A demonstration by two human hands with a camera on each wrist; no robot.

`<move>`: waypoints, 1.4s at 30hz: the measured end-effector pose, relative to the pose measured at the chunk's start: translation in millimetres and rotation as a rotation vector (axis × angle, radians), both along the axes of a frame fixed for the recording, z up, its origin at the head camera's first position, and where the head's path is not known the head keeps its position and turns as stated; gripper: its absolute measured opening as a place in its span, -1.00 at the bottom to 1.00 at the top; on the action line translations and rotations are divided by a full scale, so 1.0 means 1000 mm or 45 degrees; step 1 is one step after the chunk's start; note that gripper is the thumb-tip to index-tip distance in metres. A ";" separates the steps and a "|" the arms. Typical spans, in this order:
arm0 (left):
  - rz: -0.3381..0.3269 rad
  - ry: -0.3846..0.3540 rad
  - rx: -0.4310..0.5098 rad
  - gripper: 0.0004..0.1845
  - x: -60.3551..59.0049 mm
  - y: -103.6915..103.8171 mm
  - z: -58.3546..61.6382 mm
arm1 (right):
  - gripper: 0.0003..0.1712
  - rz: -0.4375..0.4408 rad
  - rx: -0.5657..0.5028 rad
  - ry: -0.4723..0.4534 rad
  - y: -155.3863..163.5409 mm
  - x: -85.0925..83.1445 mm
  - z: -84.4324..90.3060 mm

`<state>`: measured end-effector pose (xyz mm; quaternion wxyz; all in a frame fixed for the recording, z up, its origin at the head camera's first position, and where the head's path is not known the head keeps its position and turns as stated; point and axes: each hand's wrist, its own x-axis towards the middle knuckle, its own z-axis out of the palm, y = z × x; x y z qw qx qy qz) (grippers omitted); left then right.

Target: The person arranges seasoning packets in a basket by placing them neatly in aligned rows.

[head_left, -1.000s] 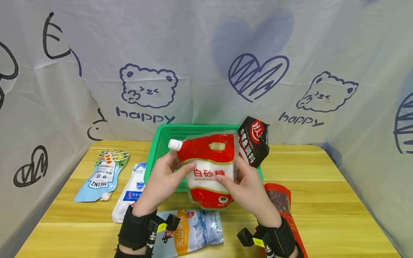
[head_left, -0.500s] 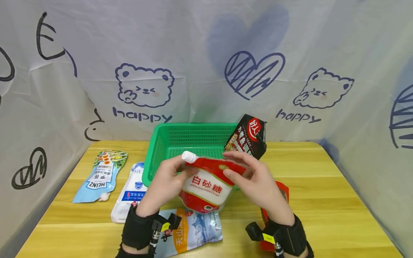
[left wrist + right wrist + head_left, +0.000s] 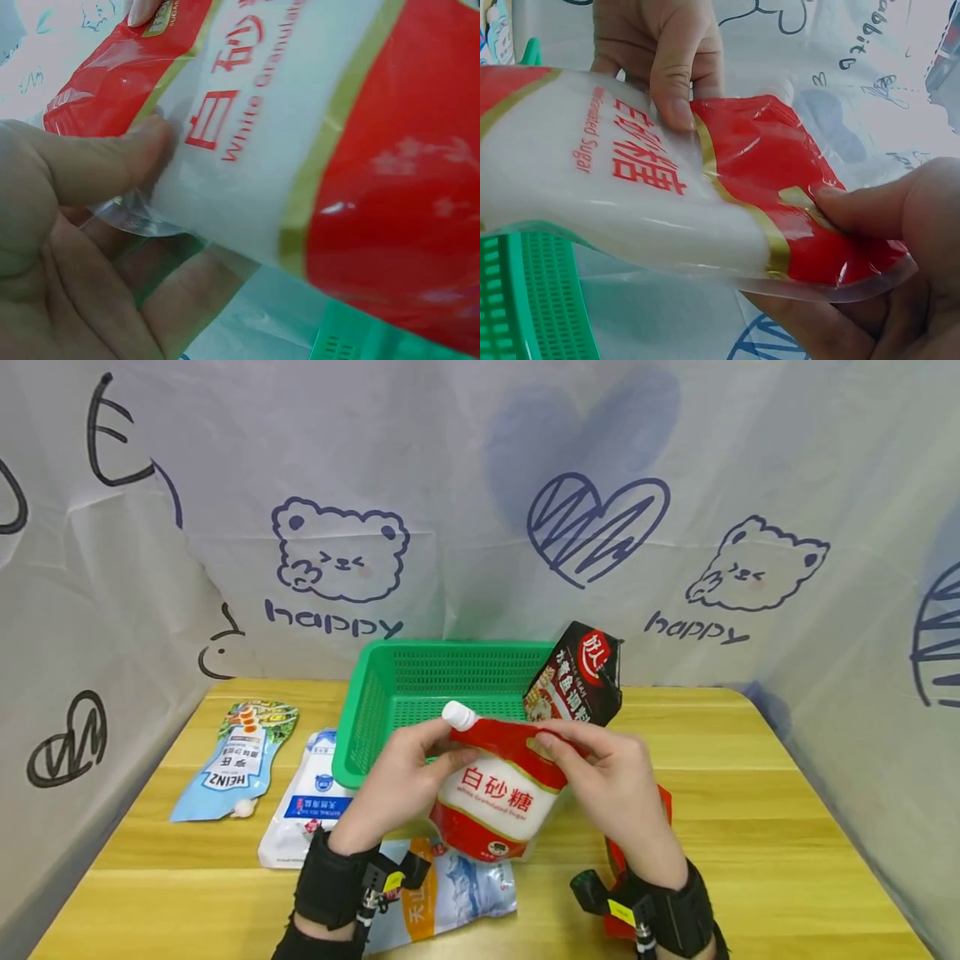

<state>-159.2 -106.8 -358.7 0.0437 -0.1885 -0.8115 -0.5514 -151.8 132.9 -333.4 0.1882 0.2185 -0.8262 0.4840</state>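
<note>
Both hands hold a red and white pouch of white granulated sugar (image 3: 495,793) with a white screw cap (image 3: 459,716) at its upper left corner. My left hand (image 3: 408,777) pinches its left edge, thumb on the front and fingers behind, as the left wrist view shows. With thumb and fingers, my right hand (image 3: 607,785) pinches the top right corner; in the right wrist view the thumb (image 3: 862,210) presses the red part. The pouch hangs tilted above the table, in front of the green basket (image 3: 360,710).
A black seasoning packet (image 3: 577,672) leans at the basket's right end. Left lie a blue Heinz pouch (image 3: 236,768) and a white salt bag (image 3: 303,814). A blue and orange bag (image 3: 465,893) lies below the sugar; a red packet (image 3: 617,927) is partly under the right arm.
The sugar pouch has come lower and its top has tipped toward me. My right hand has shifted from its right side to the top right corner. The black packet leans further left.
</note>
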 end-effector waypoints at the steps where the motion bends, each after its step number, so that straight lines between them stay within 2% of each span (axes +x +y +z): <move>1: 0.003 -0.006 0.010 -0.77 0.000 0.000 0.001 | -0.81 -0.014 -0.015 0.005 0.000 -0.001 0.001; 8: 0.112 0.004 0.153 -0.60 0.000 -0.017 0.009 | -0.76 -0.140 -0.208 -0.123 0.002 -0.005 0.027; 11: 0.182 0.039 0.198 -0.51 0.001 -0.027 0.012 | -0.70 -0.185 -0.335 -0.138 0.004 -0.010 0.041; 14: 0.246 0.067 0.182 -0.47 0.000 -0.035 0.013 | -0.65 -0.209 -0.430 -0.127 0.005 -0.018 0.051; 17: 0.289 0.070 0.076 -0.46 -0.002 -0.037 0.011 | -0.63 -0.243 -0.489 -0.128 0.002 -0.030 0.055; 22: 0.332 0.049 -0.335 -0.49 -0.005 -0.031 0.002 | -0.64 -0.313 -0.552 -0.161 -0.006 -0.053 0.049; 25: 0.295 0.012 -0.538 -0.54 -0.006 -0.026 -0.003 | -0.63 -0.333 -0.574 -0.218 -0.009 -0.066 0.040; 28: 0.222 -0.047 -0.661 -0.60 -0.007 -0.023 -0.007 | -0.59 -0.325 -0.584 -0.286 -0.012 -0.077 0.030; 33: 0.152 -0.097 -0.780 -0.68 -0.008 -0.021 -0.012 | -0.54 -0.299 -0.582 -0.354 -0.018 -0.088 0.015; 42: 0.101 -0.107 -0.754 -0.82 -0.010 -0.018 -0.013 | -0.51 -0.331 -0.560 -0.446 -0.024 -0.099 -0.004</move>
